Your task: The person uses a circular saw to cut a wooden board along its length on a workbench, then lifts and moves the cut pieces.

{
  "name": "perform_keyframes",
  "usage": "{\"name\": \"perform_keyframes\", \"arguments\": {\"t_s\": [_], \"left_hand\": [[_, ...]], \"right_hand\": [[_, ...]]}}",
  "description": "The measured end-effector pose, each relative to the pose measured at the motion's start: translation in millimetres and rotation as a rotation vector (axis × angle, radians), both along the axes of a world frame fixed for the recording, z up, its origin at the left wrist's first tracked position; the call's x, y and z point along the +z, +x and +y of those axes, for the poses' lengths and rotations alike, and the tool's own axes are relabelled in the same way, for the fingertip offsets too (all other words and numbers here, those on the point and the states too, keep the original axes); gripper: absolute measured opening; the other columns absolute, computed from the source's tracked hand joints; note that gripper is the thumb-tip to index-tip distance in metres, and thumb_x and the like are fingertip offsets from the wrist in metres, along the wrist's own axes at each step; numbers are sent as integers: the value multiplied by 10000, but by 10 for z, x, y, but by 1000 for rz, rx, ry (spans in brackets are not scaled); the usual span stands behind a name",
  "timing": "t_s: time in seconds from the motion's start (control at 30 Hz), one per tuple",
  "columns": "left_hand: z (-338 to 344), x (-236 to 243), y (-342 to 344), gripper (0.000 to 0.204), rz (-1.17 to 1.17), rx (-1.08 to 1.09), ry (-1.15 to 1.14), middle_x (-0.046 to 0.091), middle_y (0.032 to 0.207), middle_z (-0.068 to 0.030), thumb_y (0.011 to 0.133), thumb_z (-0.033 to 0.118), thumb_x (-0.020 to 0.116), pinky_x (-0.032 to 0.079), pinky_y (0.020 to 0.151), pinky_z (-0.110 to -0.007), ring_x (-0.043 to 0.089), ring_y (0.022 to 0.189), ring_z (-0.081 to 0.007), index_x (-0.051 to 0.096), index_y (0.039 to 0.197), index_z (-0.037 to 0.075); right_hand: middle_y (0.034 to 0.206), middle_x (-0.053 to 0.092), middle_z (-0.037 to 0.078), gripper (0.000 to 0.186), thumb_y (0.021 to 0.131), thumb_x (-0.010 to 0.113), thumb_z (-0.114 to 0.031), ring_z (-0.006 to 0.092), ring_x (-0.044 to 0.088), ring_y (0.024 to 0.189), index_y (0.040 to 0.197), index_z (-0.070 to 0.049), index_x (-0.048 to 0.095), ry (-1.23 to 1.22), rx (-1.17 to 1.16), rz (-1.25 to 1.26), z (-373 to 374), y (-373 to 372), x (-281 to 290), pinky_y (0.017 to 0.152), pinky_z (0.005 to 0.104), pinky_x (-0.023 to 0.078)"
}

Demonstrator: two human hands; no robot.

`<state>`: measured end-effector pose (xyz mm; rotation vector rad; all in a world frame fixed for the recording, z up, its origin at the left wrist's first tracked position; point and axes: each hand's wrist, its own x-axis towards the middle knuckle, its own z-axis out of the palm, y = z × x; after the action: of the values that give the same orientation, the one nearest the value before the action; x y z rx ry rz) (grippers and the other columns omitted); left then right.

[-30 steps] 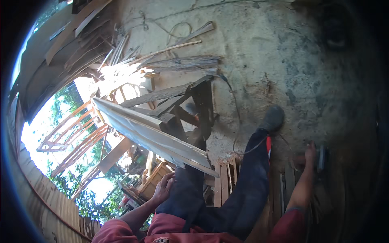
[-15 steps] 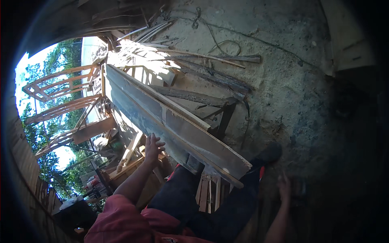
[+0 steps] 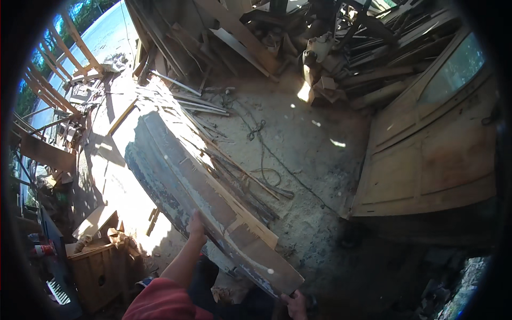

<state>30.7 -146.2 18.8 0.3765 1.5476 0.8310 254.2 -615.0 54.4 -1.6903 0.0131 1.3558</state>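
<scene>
A long wooden board (image 3: 181,176), with worn grey-blue paint and a raised strip along its length, slants from the far left to the near right in front of me. My left hand (image 3: 197,228) grips its left edge around the middle, the fingers partly hidden by the board. At the near end, my right hand (image 3: 295,305) holds the corner. Bare, paler wood shows along the board's right side.
Thin wood strips (image 3: 205,106) litter the sandy floor behind the board, beside a rope (image 3: 264,154). A large wooden door (image 3: 426,160) with a glass pane leans at the right. Scrap timber (image 3: 394,58) is piled at the back. A wooden box (image 3: 98,272) stands near left.
Both hands have come onto the board, which was untouched before. My view has swung toward the right and back, bringing the door and timber pile into sight.
</scene>
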Motion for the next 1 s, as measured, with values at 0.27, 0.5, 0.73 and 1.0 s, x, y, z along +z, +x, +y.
{"name": "perform_keyframes", "arguments": {"t_s": [0.27,0.5,0.73,1.0], "left_hand": [[262,1248,419,480,-446,142,-14,612,1264,-145,1075,407,473,531,976,-504,620,1156,-327,478,1385,41],[792,2509,2476,552,-703,-495,12,604,1279,-170,1079,420,484,516,977,-483,642,1117,-302,394,1455,25],[-408,1716,1733,522,-297,-716,-14,634,1053,-156,1043,297,556,613,714,-397,696,885,-244,384,1447,15],[-1768,293,-587,538,1036,-1130,120,680,1152,-239,915,308,673,552,910,-491,679,1062,-383,531,1335,3]], "right_hand": [[1521,476,128,560,1021,630,-232,352,535,1300,1508,-45,428,-258,-363,297,860,173,2248,1040,516,495],[1175,652,124,373,971,626,-144,278,702,977,1310,-14,543,436,-505,-615,1459,1586,4108,643,431,656],[1052,661,107,398,961,677,-247,213,709,884,1254,18,628,395,-192,-898,2254,4113,5265,549,347,638],[1052,609,64,318,945,674,-307,210,637,816,1162,-77,651,65,-133,-921,2517,6716,5497,477,357,580]]}}
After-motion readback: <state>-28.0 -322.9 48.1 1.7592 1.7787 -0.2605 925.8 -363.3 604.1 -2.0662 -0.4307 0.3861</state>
